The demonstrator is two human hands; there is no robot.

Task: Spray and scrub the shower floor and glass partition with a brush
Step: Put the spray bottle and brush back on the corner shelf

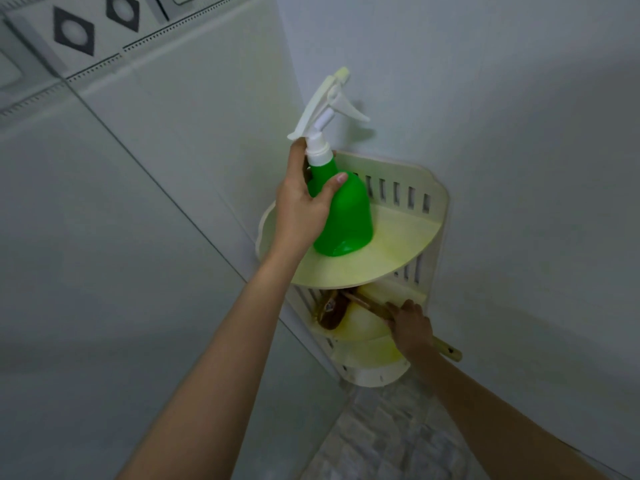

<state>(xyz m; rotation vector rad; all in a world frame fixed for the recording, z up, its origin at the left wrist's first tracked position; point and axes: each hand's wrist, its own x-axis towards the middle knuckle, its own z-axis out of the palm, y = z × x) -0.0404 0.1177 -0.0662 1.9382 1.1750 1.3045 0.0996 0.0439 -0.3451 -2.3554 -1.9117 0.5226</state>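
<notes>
Gripped in the curled right hand [410, 323], the brush [329, 311] is laid across the lower shelf of a corner rack [438, 202], its handle end jutting past the front edge. At the upper shelf's left edge, the tilted green bottle [346, 216] is clasped round its shoulder by the left hand [303, 202].

Forearms [221, 358] bare; left hand [301, 202] at corner shelf [398, 237] top tier shows short plain thumbnail, right hand [412, 329] at its lower tier bare too.

Both arms [221, 358] extended: left hand [301, 202] grips a green plastic spray bottle [346, 216] (thumb in front), right hand [412, 327] a wooden brush handle [448, 349].
</notes>
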